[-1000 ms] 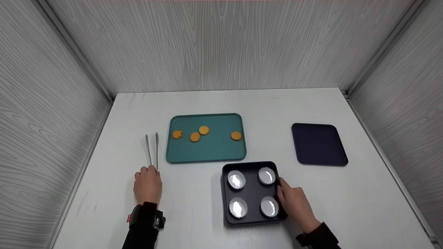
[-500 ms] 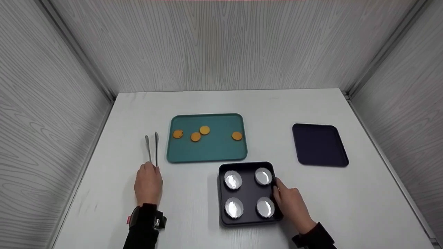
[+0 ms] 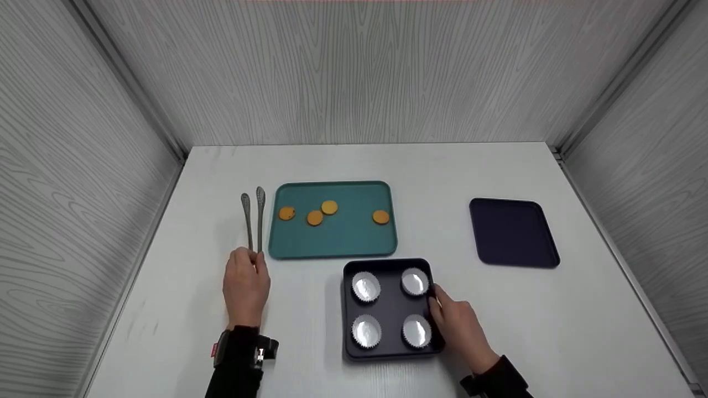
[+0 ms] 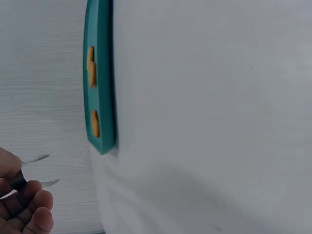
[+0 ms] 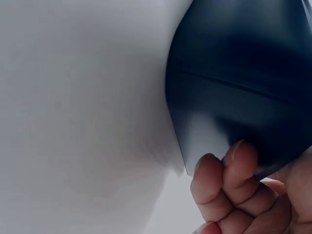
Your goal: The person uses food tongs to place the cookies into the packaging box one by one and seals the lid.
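My left hand (image 3: 246, 287) grips a pair of metal tongs (image 3: 260, 218) whose two tips point away from me, spread apart and raised over the table, left of the teal tray. My right hand (image 3: 462, 329) grips the right wall of a dark square baking pan (image 3: 391, 309); in the right wrist view its fingers (image 5: 241, 158) curl against the underside of the pan. Several pale paper baking cups (image 3: 366, 331) sit inside the pan in two rows. On the teal tray (image 3: 354, 243) lie several round orange-brown cookies (image 3: 315, 218), two of them touching near the middle.
A dark square tray (image 3: 514, 232) lies flat at the right of the white table (image 3: 431, 171). Wood-grain panels (image 3: 354, 72) wall in the table at the back and both sides. The baking pan stands just in front of the teal tray.
My left hand has lifted the tongs and moved them forward and slightly right. My right hand has shifted the baking pan a little to the left. The cookies lie as before.
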Demonstrator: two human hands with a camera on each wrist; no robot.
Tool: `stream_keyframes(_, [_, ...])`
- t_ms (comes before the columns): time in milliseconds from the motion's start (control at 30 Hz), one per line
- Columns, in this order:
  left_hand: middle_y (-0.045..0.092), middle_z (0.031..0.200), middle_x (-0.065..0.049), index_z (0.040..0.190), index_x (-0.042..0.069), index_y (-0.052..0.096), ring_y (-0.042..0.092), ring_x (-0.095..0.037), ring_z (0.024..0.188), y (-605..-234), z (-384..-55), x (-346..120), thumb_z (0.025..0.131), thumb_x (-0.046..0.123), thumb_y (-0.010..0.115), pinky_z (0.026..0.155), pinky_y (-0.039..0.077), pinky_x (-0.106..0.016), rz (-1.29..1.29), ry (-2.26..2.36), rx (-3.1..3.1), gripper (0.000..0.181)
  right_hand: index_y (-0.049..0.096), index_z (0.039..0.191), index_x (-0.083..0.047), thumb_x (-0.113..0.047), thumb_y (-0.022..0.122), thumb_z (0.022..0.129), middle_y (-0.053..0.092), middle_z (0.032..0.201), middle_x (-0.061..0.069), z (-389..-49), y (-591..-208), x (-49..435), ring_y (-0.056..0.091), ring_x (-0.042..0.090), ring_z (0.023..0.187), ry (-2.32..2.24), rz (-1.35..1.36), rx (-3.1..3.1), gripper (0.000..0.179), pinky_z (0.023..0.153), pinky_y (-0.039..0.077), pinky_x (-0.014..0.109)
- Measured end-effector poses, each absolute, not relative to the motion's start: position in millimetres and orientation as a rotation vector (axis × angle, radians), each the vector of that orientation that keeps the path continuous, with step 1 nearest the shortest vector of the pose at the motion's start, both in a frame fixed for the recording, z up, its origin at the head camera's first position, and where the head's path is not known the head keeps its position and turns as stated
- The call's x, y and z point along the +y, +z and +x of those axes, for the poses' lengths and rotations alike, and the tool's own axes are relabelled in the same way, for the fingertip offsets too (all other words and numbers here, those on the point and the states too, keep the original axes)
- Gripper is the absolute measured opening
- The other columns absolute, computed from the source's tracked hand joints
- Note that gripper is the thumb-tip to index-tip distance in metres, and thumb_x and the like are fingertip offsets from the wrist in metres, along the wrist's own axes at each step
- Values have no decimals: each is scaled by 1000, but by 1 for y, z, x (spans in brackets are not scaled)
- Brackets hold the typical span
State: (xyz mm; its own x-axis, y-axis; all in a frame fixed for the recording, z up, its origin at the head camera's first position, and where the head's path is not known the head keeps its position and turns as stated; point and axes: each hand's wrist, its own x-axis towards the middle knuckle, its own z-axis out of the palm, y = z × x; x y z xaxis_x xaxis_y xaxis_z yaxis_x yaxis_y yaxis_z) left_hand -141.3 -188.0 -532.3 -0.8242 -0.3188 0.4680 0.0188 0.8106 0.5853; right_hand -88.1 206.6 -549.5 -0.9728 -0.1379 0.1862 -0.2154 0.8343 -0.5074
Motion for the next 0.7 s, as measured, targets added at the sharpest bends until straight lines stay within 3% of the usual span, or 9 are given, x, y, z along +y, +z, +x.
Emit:
stream_keyframes(233, [56,84,-15,93,-2,57,57,-27,75,-513,-140,-166,100,9,65,64,48,-40,143,-867,-2394,15,61,136,7,-21,60,104,53,55,6,-90,-549,205,48,15,56,911,235,-2954,43,64,52,41])
stream_keyframes(400, [56,83,-13,91,-1,57,58,-25,75,-504,-138,-152,100,8,65,65,49,-40,53,-920,-2331,14,60,138,7,-27,59,105,63,65,16,-91,-547,207,64,25,68,946,187,-2957,48,75,56,47])
stream_keyframes(467, [57,84,-13,91,0,57,59,-24,76,-500,-137,-146,100,7,65,66,50,-40,25,-948,-2310,14,61,138,6,-28,60,105,65,67,11,-93,-545,209,64,23,67,936,180,-2937,48,73,56,45])
stream_keyframes(600, [57,83,-11,90,1,57,59,-23,76,-495,-135,-134,99,8,66,65,50,-39,-20,-995,-2272,15,58,142,4,-26,59,105,55,65,-5,-98,-539,216,47,11,58,955,179,-2894,48,63,48,33])
stream_keyframes(700, [57,82,-9,89,2,57,58,-21,73,-492,-133,-125,99,7,67,64,49,-37,-61,-1014,-2247,15,55,144,5,-24,60,105,58,74,-5,-102,-535,221,47,7,63,989,181,-2853,49,64,45,30])
